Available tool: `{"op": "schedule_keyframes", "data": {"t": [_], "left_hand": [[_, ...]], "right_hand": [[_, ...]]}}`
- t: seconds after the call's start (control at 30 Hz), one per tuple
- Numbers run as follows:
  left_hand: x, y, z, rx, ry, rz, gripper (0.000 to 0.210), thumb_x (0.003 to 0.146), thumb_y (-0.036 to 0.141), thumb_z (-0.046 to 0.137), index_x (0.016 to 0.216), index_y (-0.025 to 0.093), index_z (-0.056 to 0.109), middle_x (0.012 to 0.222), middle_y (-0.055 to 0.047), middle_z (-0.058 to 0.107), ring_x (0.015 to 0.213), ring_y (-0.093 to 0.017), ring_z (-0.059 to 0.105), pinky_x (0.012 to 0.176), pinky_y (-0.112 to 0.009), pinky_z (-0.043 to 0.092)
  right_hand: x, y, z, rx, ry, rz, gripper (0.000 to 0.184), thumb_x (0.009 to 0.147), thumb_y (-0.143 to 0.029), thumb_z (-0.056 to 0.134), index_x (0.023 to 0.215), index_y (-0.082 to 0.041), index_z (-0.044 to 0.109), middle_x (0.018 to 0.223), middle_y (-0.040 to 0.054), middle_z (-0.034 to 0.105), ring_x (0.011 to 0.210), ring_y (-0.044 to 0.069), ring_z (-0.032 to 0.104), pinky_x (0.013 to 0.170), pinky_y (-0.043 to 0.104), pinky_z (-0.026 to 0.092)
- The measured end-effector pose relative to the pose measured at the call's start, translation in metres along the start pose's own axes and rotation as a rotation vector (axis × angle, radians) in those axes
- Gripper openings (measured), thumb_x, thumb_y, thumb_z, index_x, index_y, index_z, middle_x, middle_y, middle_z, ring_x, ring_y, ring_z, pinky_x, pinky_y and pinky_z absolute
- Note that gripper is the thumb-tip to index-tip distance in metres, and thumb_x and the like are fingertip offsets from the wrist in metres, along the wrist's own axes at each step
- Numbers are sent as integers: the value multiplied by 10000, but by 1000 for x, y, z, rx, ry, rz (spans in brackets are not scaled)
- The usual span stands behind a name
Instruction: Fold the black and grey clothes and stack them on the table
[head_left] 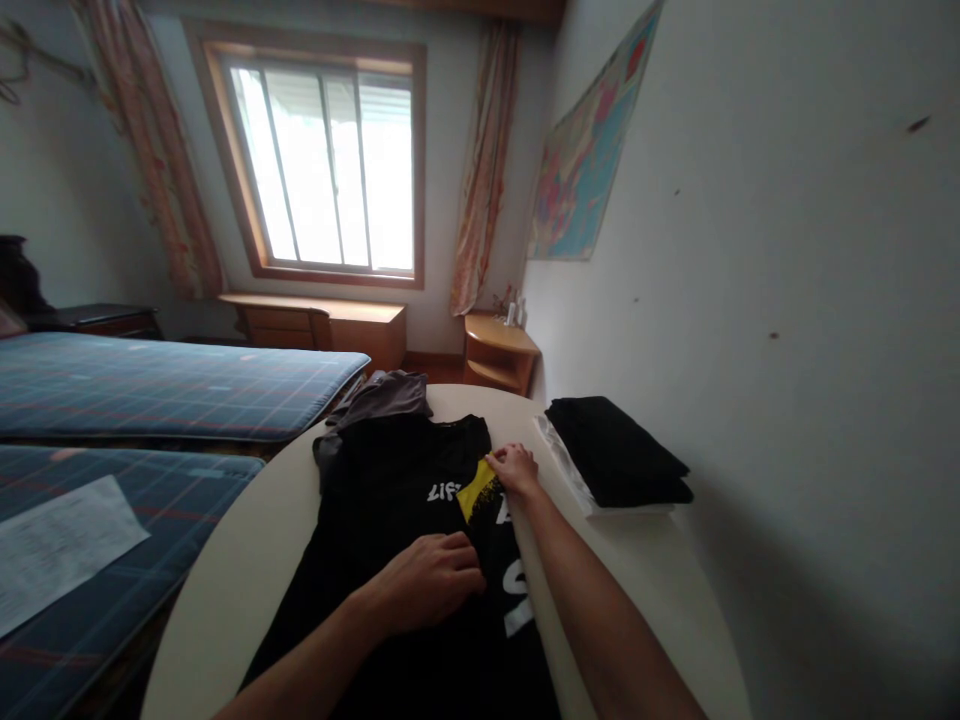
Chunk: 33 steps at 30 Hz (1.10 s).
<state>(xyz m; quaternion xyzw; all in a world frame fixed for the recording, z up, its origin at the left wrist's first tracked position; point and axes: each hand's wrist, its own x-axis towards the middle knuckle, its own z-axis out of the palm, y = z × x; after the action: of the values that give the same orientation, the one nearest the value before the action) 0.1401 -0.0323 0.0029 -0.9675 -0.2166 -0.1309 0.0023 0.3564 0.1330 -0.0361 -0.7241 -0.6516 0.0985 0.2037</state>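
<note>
A black T-shirt (382,530) with white lettering and a yellow patch lies spread on a round, pale table (217,560). Its right side is folded inward, so part of the printed side with large white letters faces up. At the folded shoulder by the collar, my right hand (516,466) pinches the cloth beside the yellow patch. My left hand (439,575) rests lower on the shirt near the inner edge of the fold, fingers curled on the fabric; its fingertips are partly hidden. The shirt's lower end runs out of view.
Black folded clothes (619,450) are stacked on a white item (559,455) at the table's right, near the wall. Grey clothing (386,395) lies past the shirt's far left. Two blue plaid mattresses (172,385) stand left, one bearing a printed sheet (67,545).
</note>
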Motion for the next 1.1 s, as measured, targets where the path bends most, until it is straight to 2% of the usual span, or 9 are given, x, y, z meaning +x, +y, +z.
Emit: {"op": "schedule_keyframes", "data": {"t": [0.13,0.2,0.27,0.37,0.5,0.67,0.73,0.93,1.1], "left_hand": [[1,9,-1,-113,35,-4,92,804,158,612,868,224,607,1006,1,650,966,-173,579,837,-284,469],[3,15,-1,-151,43,4,11,836,206,609,832,208,598,1076,-8,649,984,-169,594,858,-280,481],[7,22,-1,-130,13,22,95,916,268,560,861,204,603,1071,-14,658,933,-155,622,807,-266,500],[18,32,-3,-8,-26,35,146,975,275,512,1089,236,596,1059,-8,665,858,-146,649,682,-253,503],[33,42,-5,169,-25,116,391,993,246,505,1364,346,438,1181,-11,633,788,-138,657,512,-242,439],[44,43,7,267,-44,216,91,978,259,530,1024,267,608,950,4,637,680,-139,620,419,-266,378],[45,43,14,276,-23,249,103,976,258,532,903,234,601,921,-3,626,712,-147,614,433,-271,388],[55,51,28,256,38,260,120,988,255,516,896,219,586,930,-16,619,767,-149,602,484,-258,409],[83,66,34,208,68,244,101,982,241,523,903,215,580,927,-15,626,763,-145,614,474,-268,413]], "right_hand": [[2,0,0,13,2,13,367,855,-515,594,1023,-225,743,1258,110,630,1174,288,553,953,357,428],[4,-1,-1,23,1,20,358,844,-511,608,1017,-231,751,1243,109,645,1170,289,563,948,357,436],[6,-1,-1,41,-4,20,336,820,-501,636,1001,-245,758,1217,97,669,1156,287,580,934,354,448],[10,-2,-2,88,-22,11,309,797,-495,662,981,-267,760,1134,66,719,1106,272,624,902,342,467],[16,-1,-4,166,-57,-3,266,817,-492,648,925,-270,749,1005,32,761,988,232,685,844,312,486],[16,-1,-8,247,-67,-75,201,801,-339,682,978,-250,709,986,5,759,933,186,694,805,280,494],[14,0,-10,256,-65,-95,218,796,-279,676,1012,-261,700,977,-9,755,932,176,692,821,284,492],[14,12,-12,198,-65,-100,274,817,-230,620,1063,-303,718,1027,-21,749,999,186,679,943,343,455],[19,42,-25,124,-25,-67,346,840,-169,553,1143,-228,709,1136,42,729,1062,187,664,940,287,468]]}}
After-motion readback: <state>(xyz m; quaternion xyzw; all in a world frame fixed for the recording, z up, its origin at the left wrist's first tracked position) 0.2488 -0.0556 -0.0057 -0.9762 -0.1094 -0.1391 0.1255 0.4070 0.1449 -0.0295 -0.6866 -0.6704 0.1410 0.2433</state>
